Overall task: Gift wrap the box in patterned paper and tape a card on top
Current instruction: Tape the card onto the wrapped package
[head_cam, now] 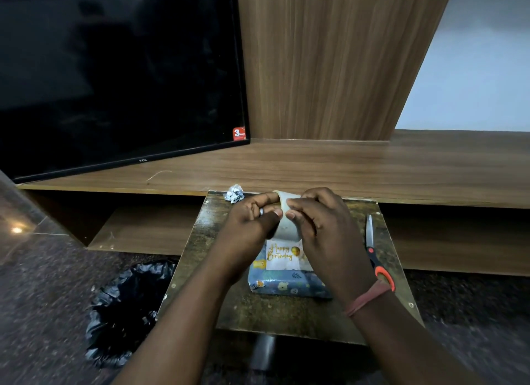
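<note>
Head view. Sat on the small table (286, 313), near its middle: the box (286, 285), already wrapped in blue patterned paper, with a white "Happy Birthday" card (282, 255) lying on top. Held just above the card, at the box's twelve o'clock: a tape roll (284, 227), clear or whitish, gripped from both sides. Left hand (252, 227) curled round the roll's left edge, thumb and forefinger pinching it. Right hand (321, 224) likewise closed on the right edge, fingertips (291, 215) picking at the roll's face, probably hunting for the loose end of tape. Could not tell whether any strip was peeled free.

Lay at the box's three o'clock, apart from it: scissors (375, 255) with orange-and-black handles, blades pointing to twelve. Sat at eleven o'clock, on the table's far edge: a crumpled scrap (234, 193) of paper. Stood off the table at eight o'clock: a bin lined with a black bag (126, 310). Loomed far off at ten o'clock: a dark TV (114, 77) on a wooden shelf (344, 166).

Judged light and fairly stiff, that box, with glossy paper likely to slide on the tabletop; best steadied by pressing down on top or holding its short sides. Judged flimsy and easily shifted, the card; worth pinning with a finger while taping an edge.
</note>
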